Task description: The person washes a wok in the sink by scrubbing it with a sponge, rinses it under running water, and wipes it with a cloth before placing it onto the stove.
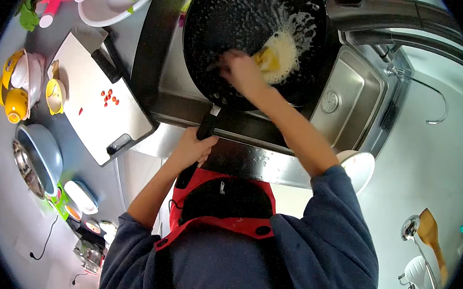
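Note:
A black wok (pixel 218 31) rests tilted over the sink, its inside streaked with water and white suds. My left hand (pixel 193 148) is wrapped around the wok's black handle (pixel 207 125). Inside the wok, my right hand (pixel 240 74) is bent down against the inner wall. Its fingers are smeared by motion, so whether they hold anything is not visible. Just right of that hand lies a yellow thing (pixel 269 59), perhaps a sponge or cloth, surrounded by white foam (pixel 286 49). Its kind is not clear.
To the left, a white cutting board (pixel 91 118) carries red chopped bits (pixel 108 98) and a black-handled cleaver (pixel 105 66). A faucet (pixel 380 18) reaches over from the upper right, above the steel sink basin (pixel 347 99). A white bowl (pixel 359 172) stands by my right forearm.

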### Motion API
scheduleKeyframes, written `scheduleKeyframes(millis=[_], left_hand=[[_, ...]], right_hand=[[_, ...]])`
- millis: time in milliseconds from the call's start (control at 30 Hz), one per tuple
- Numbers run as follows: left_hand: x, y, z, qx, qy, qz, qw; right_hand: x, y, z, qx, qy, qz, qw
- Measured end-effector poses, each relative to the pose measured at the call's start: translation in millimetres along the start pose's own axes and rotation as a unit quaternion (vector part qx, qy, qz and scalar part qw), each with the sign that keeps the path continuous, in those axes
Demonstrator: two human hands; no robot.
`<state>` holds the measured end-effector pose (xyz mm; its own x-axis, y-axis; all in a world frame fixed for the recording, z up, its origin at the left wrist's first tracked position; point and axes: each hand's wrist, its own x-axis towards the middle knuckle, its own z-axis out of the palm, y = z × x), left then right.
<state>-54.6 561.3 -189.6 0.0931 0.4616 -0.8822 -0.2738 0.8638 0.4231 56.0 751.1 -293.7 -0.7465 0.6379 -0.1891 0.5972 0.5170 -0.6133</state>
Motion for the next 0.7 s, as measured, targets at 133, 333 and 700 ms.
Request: scheduleKeyframes(millis=[133,333,700], left_hand=[[4,1,-6,-0.049,-0.039,0.013,0.998],[-4,14,10,-0.031,-0.044,-0.030,0.998],[-23,31,5,0.013,-0.006,-0.012,1.000]], right_hand=[[-39,34,-27,-0.190,0.135,-0.026,0.972],[-45,-3,-10,0.020,0.140,0.023,0.990],[-11,120,-59,-0.308,0.158,-0.017,0.938]])
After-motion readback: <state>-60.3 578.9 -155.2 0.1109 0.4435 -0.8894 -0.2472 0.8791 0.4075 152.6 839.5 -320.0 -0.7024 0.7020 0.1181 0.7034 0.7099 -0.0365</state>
